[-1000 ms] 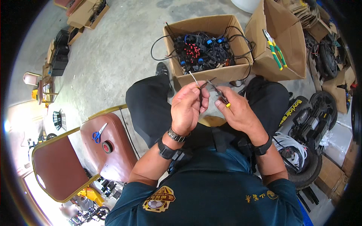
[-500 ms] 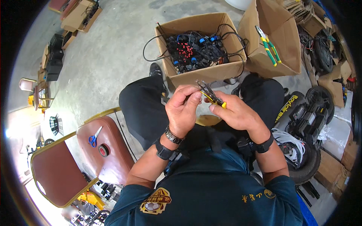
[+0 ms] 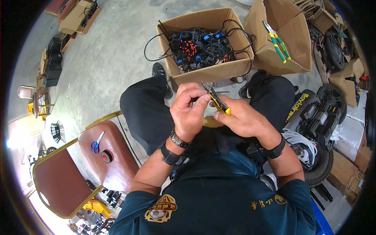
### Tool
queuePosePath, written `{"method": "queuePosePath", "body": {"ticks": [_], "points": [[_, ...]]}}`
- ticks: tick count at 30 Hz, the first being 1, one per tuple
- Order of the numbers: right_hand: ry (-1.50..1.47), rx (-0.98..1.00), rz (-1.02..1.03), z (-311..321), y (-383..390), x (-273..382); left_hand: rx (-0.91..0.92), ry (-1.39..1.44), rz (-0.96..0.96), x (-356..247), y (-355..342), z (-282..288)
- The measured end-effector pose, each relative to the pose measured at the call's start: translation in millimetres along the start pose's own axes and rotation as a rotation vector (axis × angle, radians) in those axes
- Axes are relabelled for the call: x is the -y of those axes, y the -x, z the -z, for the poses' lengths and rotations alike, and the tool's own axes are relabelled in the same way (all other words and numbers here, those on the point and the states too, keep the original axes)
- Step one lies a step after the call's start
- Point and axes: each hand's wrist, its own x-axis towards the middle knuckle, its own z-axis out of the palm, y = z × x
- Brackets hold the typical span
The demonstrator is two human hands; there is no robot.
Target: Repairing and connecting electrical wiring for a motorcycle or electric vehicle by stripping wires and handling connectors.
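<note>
Over my lap both hands meet at a small bunch of dark wires (image 3: pixel 206 87). My left hand (image 3: pixel 187 109) pinches the wires between thumb and fingertips. My right hand (image 3: pixel 246 118) is closed around a yellow-and-black hand tool (image 3: pixel 228 111), which looks like wire strippers, though its jaws are largely hidden among the fingers and wires. Beyond my knees a cardboard box (image 3: pixel 213 74) is filled with black cables (image 3: pixel 203 51), with red tips and blue connectors among them.
Green-and-yellow pliers (image 3: pixel 277 43) lie across an opened cardboard box (image 3: pixel 295 58) at right. On the brown chair seat (image 3: pixel 117 137) to my left are blue-handled scissors (image 3: pixel 96 143) and a tape roll (image 3: pixel 106 156). A wheeled black machine (image 3: pixel 319 121) and white cable coil (image 3: pixel 301 147) stand right.
The head view has shifted slightly, so the boxes sit a little higher and further left. My hands keep their hold, and the right hand with the tool has moved slightly toward the left.
</note>
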Motion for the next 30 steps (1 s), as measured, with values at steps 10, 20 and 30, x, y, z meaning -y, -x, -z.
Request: {"method": "queuePosePath", "body": {"ticks": [10,20,30], "points": [[0.044,0.018,-0.023,-2.7,-0.8,0.1,0.067,0.207,0.175,4.1,-0.4,1.2],[0.017,0.030,0.009,-7.5,1.1,-10.0,0.136,0.223,0.231,11.7,0.7,5.0],[0.277,-0.320,0.177,-17.6,-3.3,-2.0,0.236,0.412,0.483,-3.0,2.2,10.7]]}}
